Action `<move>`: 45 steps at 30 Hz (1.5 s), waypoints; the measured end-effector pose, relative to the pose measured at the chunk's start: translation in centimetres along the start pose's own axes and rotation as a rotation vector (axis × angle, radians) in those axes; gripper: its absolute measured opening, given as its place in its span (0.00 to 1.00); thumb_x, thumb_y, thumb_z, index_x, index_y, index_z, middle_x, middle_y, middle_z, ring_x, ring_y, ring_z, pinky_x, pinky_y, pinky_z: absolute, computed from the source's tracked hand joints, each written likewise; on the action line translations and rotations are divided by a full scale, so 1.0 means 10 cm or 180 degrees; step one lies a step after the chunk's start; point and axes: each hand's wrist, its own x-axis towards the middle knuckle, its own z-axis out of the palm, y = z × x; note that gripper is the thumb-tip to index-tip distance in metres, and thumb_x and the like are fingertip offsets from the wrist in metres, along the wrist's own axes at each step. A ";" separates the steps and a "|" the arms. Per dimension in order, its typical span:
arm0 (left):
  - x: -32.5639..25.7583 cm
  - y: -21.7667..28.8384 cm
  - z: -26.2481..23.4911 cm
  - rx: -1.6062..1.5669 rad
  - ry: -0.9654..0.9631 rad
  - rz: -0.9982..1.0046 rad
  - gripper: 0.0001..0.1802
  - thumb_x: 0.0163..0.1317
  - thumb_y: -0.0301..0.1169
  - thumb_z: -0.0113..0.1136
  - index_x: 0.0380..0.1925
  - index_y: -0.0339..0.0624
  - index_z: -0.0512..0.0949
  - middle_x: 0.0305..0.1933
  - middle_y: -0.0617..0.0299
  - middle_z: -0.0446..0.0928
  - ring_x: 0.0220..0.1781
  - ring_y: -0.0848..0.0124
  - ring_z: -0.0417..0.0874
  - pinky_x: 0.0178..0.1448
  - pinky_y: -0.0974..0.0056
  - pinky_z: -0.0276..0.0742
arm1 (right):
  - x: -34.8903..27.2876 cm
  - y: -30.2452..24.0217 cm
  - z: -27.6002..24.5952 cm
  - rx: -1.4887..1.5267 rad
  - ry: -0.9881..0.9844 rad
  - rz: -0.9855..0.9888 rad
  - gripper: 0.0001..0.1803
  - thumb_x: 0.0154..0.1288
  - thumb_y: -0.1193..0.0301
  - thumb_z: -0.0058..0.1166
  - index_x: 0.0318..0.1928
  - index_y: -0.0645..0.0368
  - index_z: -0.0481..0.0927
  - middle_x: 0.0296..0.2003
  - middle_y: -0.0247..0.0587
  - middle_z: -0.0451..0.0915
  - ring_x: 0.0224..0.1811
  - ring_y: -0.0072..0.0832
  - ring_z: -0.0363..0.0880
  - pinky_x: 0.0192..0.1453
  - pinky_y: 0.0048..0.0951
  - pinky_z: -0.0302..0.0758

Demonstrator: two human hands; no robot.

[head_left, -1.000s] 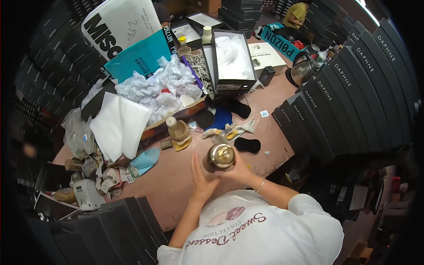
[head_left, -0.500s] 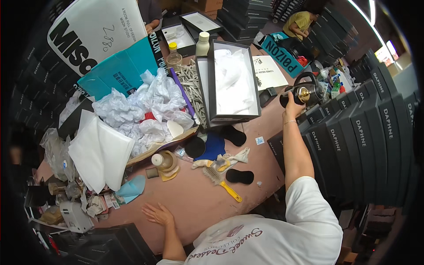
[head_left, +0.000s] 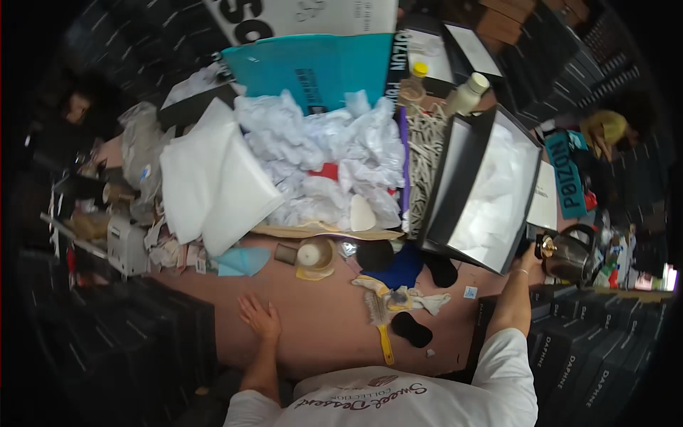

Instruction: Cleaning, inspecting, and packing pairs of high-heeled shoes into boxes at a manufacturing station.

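My left hand (head_left: 262, 318) lies flat on the pinkish table (head_left: 192, 288), fingers spread, with nothing in it. At the right edge my right hand (head_left: 531, 259) is closed on a dark glossy object (head_left: 569, 257) with a gold fitting and a curved black loop. Its kind is unclear, and some of my fingers are hidden. Between my hands lie a yellow-handled brush (head_left: 385, 341), a stained cloth (head_left: 427, 302) and a black pad (head_left: 412, 329). The open dark box (head_left: 462, 181), holding white tissue paper (head_left: 498, 192), stands just beyond my right hand.
Crumpled white paper (head_left: 313, 139) fills an open carton with a teal flap (head_left: 313, 67). Folded white sheets (head_left: 213, 181) lie to its left. A capped jar (head_left: 313, 255) stands near my left hand. Dark box stacks (head_left: 583, 349) flank the table. Another person (head_left: 605, 132) sits far right.
My view has turned left, so the table things appear farther right. The dark glossy object remains in my right hand and is seen from another angle. My left hand stays flat on the table.
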 end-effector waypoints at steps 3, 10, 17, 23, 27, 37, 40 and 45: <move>-0.01 -0.04 0.01 0.0002 -0.0101 -0.0188 0.41 0.62 0.48 0.52 0.70 0.40 0.52 0.75 0.46 0.44 0.78 0.53 0.39 0.74 0.39 0.38 | 0.03 -0.03 0.00 0.0389 -0.1315 0.1800 0.25 0.60 0.59 0.59 0.52 0.63 0.74 0.47 0.43 0.78 0.40 0.37 0.80 0.40 0.39 0.81; -0.06 -0.03 -0.04 -0.0328 -0.0116 -0.0127 0.42 0.62 0.52 0.50 0.70 0.42 0.53 0.75 0.48 0.45 0.78 0.55 0.40 0.74 0.38 0.35 | 0.03 -0.11 -0.21 0.1505 -0.0838 0.2164 0.10 0.62 0.69 0.48 0.43 0.58 0.75 0.38 0.37 0.75 0.37 0.31 0.74 0.40 0.31 0.73; -0.10 -0.15 -0.29 -0.1152 -0.0224 0.0133 0.43 0.61 0.55 0.52 0.68 0.40 0.56 0.75 0.48 0.45 0.78 0.55 0.39 0.75 0.41 0.32 | -3.74 -1.64 -1.70 0.0278 -0.4414 0.0588 0.16 0.65 0.71 0.53 0.52 0.61 0.73 0.36 0.32 0.75 0.33 0.20 0.75 0.36 0.20 0.74; -0.42 -0.96 -0.70 -0.2649 -0.0327 0.0993 0.39 0.57 0.51 0.61 0.60 0.34 0.65 0.64 0.40 0.63 0.67 0.49 0.63 0.68 0.52 0.61 | -6.04 -3.79 -2.75 0.2205 -0.6431 -0.2563 0.24 0.60 0.77 0.58 0.57 0.66 0.70 0.49 0.41 0.74 0.44 0.26 0.76 0.51 0.25 0.73; -1.34 -1.46 -1.01 -0.2974 -0.0516 0.1239 0.34 0.56 0.46 0.64 0.56 0.33 0.68 0.54 0.40 0.73 0.58 0.48 0.74 0.62 0.52 0.69 | -7.37 -5.09 -4.20 0.4187 -0.5660 -0.5453 0.42 0.40 0.61 0.74 0.59 0.55 0.72 0.62 0.53 0.63 0.64 0.50 0.65 0.64 0.46 0.66; -1.75 -2.06 -1.30 -0.2979 -0.0148 0.1248 0.35 0.57 0.43 0.64 0.58 0.31 0.67 0.57 0.36 0.72 0.61 0.47 0.73 0.63 0.53 0.68 | -8.45 -5.60 -4.94 0.3725 -0.2481 -0.7662 0.38 0.34 0.64 0.71 0.54 0.42 0.76 0.60 0.38 0.65 0.59 0.41 0.65 0.57 0.44 0.65; -1.65 -1.90 -1.69 -0.4800 -0.0244 0.1211 0.41 0.58 0.32 0.65 0.67 0.36 0.56 0.69 0.53 0.60 0.66 0.62 0.68 0.64 0.57 0.69 | -7.52 -5.46 -4.62 0.3175 -0.2672 -0.7187 0.43 0.32 0.67 0.72 0.58 0.41 0.74 0.61 0.42 0.65 0.61 0.43 0.65 0.58 0.45 0.65; -1.60 -2.00 -2.21 -0.7179 -0.1103 0.0996 0.39 0.64 0.58 0.41 0.65 0.39 0.61 0.63 0.54 0.68 0.62 0.63 0.71 0.64 0.57 0.69 | -5.91 -3.98 -4.05 0.3209 -0.4213 -0.5778 0.31 0.48 0.63 0.70 0.55 0.41 0.76 0.60 0.48 0.63 0.62 0.47 0.64 0.62 0.46 0.69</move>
